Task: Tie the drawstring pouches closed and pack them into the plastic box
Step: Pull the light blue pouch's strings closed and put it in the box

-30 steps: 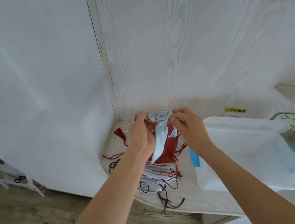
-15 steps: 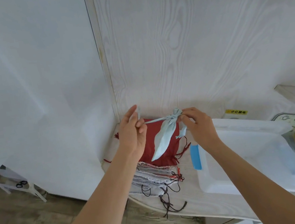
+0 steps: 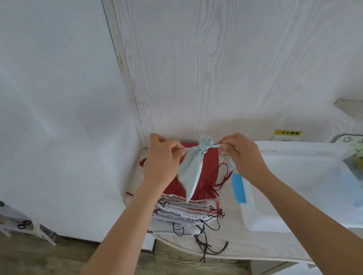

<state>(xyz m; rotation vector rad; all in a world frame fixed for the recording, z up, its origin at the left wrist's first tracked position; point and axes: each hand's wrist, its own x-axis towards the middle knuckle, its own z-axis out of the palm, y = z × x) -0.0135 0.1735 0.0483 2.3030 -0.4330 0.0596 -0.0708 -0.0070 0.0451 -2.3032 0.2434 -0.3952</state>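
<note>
- Beside the wall corner, on the bench (image 3: 237,245), the plastic box (image 3: 304,191) sits open and looks empty, to the right of the pouch pile; rigid and light by the look of it, it should take soft pouches dropped in without care.
- Left of the box, the pile of pouches (image 3: 188,210) lies flat with a red pouch (image 3: 210,171) on top, cords trailing loose; these can snag when one is lifted.
- Above the pile, the pale blue pouch (image 3: 193,171) hangs from its gathered neck, limp, thin and seemingly empty, so it weighs almost nothing.
- At its neck, the left hand (image 3: 163,162) pinches one drawstring end and the right hand (image 3: 241,153) pinches the other, pulled taut apart.
- The cord looks narrow and smooth; my judgement is that the grip belongs close to the neck, since a pinch farther out may slip.
</note>
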